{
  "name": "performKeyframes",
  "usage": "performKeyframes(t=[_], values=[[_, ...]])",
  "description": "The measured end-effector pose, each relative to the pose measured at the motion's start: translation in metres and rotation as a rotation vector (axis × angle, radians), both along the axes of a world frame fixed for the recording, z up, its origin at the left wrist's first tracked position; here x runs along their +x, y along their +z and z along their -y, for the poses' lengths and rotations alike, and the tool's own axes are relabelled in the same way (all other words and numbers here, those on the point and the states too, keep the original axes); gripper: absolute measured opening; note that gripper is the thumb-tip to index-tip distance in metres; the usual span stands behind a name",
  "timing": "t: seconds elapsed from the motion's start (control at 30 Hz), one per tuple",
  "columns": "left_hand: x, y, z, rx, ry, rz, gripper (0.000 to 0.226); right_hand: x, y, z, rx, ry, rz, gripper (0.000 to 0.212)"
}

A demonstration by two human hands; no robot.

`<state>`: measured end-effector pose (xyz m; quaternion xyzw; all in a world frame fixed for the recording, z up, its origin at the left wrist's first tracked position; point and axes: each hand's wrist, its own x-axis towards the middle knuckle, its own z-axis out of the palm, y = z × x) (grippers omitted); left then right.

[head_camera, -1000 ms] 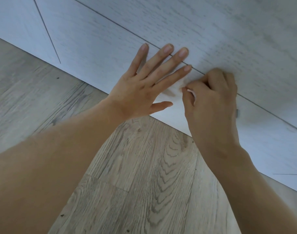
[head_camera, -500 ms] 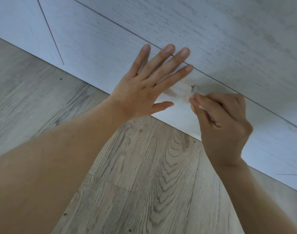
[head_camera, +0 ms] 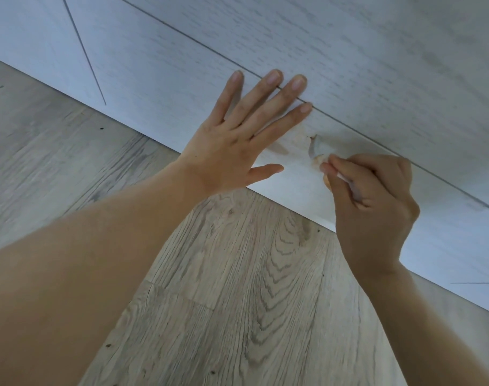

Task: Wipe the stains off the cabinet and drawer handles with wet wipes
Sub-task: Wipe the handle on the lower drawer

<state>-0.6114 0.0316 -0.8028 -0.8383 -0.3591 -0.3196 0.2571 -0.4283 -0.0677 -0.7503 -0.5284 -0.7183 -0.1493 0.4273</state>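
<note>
While the left hand (head_camera: 232, 146) lies flat on the drawer (head_camera: 160, 87), the right hand (head_camera: 374, 201) pinches a wipe (head_camera: 320, 151) — probably touching a brownish stain (head_camera: 301, 137).

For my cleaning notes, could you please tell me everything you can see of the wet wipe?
The wet wipe is a small white wad, mostly hidden inside the right hand, which pinches it between thumb and fingers. Only a crumpled tip pokes out, looking soft and damp, with brownish soiling on it. That tip lies against the pale cabinet front, beside a faint brownish stain, just below a seam between panels. The left hand lies flat on the cabinet nearby, not touching the wipe.
</note>
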Motion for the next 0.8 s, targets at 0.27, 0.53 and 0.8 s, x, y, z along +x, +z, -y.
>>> performKeyframes(t=[0.27,0.53,0.8], values=[[0.005,-0.004,0.001,-0.035,0.001,0.008,0.093,-0.019,-0.001,-0.012,0.04,-0.05,0.009,0.008],[0.009,-0.007,0.0,-0.065,0.035,0.053,0.095,-0.041,0.005,-0.024,0.016,-0.154,-0.067,0.015],[0.005,-0.004,0.003,-0.078,0.019,0.023,0.093,-0.016,-0.005,-0.013,0.074,-0.012,-0.05,0.01]])
